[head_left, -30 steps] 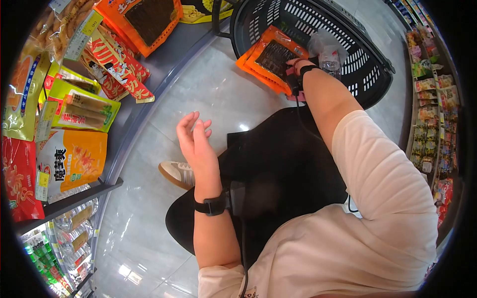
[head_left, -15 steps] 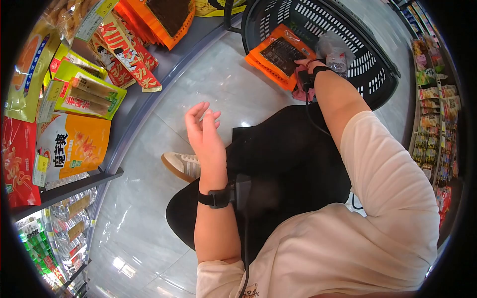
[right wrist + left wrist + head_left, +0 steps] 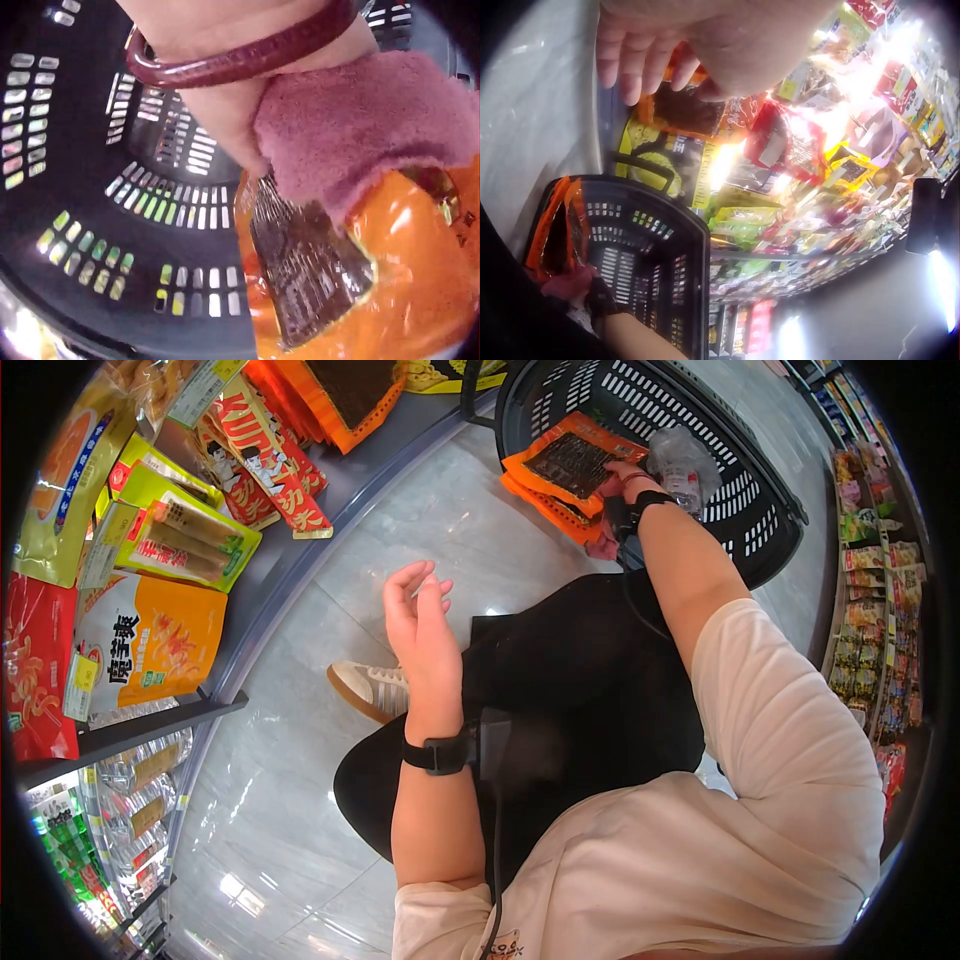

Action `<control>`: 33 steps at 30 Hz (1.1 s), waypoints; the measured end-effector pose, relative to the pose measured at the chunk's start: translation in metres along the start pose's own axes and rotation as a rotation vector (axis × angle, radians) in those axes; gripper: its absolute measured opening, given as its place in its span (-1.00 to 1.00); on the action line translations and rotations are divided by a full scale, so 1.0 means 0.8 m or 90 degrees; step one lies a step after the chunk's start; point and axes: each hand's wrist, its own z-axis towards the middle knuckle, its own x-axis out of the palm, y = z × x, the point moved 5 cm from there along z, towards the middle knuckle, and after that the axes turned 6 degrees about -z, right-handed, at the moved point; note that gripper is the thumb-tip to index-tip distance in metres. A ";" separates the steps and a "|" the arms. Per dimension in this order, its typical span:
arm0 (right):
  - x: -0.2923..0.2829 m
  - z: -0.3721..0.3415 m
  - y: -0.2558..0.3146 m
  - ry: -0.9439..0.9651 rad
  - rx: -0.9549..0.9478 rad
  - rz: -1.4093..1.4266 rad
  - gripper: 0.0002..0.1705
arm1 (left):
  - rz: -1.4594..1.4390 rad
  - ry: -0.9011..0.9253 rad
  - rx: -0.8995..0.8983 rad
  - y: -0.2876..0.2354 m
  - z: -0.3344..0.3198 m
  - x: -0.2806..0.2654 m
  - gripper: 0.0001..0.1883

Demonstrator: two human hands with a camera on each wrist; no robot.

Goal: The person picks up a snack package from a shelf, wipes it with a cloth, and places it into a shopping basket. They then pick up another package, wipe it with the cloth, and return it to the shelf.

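My right hand (image 3: 625, 478) grips an orange snack packet (image 3: 570, 455) with a dark see-through window, at the near rim of a black shopping basket (image 3: 745, 510). More orange packaging shows beneath that packet. A fuzzy pink cloth (image 3: 367, 127) lies against the hand and over part of the packet (image 3: 315, 270); it hides most of the fingers in the right wrist view. Raised over the floor, my left hand (image 3: 425, 620) has loosely bent fingers and holds nothing. In the left wrist view the left hand (image 3: 705, 45) is at the top, with the basket (image 3: 697, 225) below.
A crumpled clear plastic bag (image 3: 685, 470) lies in the basket beside the right hand. The left shelf carries red packets (image 3: 265, 450), green-yellow packets (image 3: 190, 540) and an orange-white bag (image 3: 150, 640). Another stocked shelf (image 3: 870, 590) runs along the right. A shoe (image 3: 370, 690) is on the floor.
The head view has shifted, so basket and shelf goods appear slightly further right. The right hand stays at the orange packet, whose dark window now shows more fully. The left hand keeps its loose pose.
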 end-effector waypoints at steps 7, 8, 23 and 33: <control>0.016 0.006 0.037 0.176 -0.009 0.062 -0.61 | -0.013 0.005 -0.006 0.001 0.003 -0.002 -0.74; 0.022 0.000 0.043 0.179 -0.011 0.058 -0.61 | -0.020 0.008 -0.006 0.003 0.003 -0.002 -0.74; 0.151 -0.286 0.091 0.535 -0.198 0.019 -0.51 | 0.105 -0.101 -0.010 -0.003 0.022 -0.084 -0.59; 0.229 -0.357 0.081 0.604 -0.217 -0.163 -0.43 | -0.150 -0.085 -0.027 0.031 0.041 -0.081 -0.53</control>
